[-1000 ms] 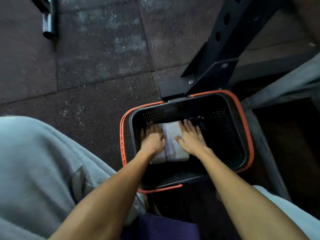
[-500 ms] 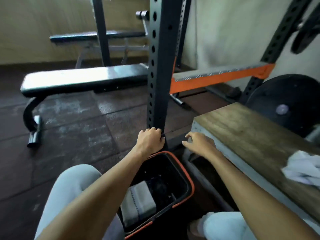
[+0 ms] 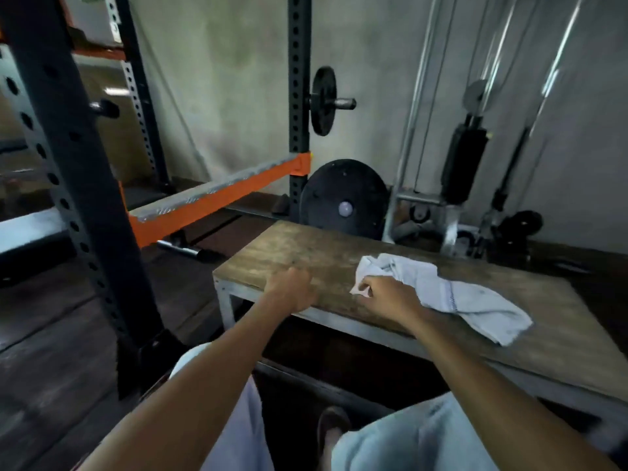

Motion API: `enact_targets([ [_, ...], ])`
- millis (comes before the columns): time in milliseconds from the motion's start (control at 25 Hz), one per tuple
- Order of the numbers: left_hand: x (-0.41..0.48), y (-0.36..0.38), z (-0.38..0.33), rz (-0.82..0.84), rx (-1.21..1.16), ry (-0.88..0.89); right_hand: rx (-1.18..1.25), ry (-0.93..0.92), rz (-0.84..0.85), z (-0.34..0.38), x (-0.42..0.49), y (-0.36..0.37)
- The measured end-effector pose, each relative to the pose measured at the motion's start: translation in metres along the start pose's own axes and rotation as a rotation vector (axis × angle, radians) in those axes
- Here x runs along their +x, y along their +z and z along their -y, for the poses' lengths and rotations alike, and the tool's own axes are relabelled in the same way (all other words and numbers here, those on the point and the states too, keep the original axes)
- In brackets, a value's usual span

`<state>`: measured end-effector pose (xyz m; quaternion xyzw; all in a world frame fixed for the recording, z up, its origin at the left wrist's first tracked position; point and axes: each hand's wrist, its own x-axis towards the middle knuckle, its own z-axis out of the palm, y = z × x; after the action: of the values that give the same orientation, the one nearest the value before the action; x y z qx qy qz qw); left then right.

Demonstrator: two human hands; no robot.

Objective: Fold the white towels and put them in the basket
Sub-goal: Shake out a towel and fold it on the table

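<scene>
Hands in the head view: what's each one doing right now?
Left hand: closed, fingers curled, holding nothing, on the bench top.
Right hand: pinching the white towel by its corner.

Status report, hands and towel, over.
Left hand curled, empty, at the wooden bench edge. Right hand pinches white towel corner; towel crumpled, unfolded on bench. Basket out of view.

One crumpled white towel (image 3: 452, 294), two hands, left hand (image 3: 292, 290) and right hand (image 3: 387, 294), one wooden surface (image 3: 299, 249), two black weight plates (image 3: 343, 198), one orange bar (image 3: 210, 202)
</scene>
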<state>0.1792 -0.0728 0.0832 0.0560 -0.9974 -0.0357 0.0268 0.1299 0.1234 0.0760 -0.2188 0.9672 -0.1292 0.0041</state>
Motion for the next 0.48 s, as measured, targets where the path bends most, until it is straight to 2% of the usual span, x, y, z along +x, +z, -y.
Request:
enact_targets([
  [240, 0.054, 0.039, -0.074, 0.082, -0.074, 0.146, 0.005, 0.26, 0.005, -0.094, -0.016, 0.001],
  [480, 0.124, 0.099, -0.079, 0.048, -0.127, 0.141, 0.025, 0.254, -0.079, -0.131, 0.033, 0.036],
])
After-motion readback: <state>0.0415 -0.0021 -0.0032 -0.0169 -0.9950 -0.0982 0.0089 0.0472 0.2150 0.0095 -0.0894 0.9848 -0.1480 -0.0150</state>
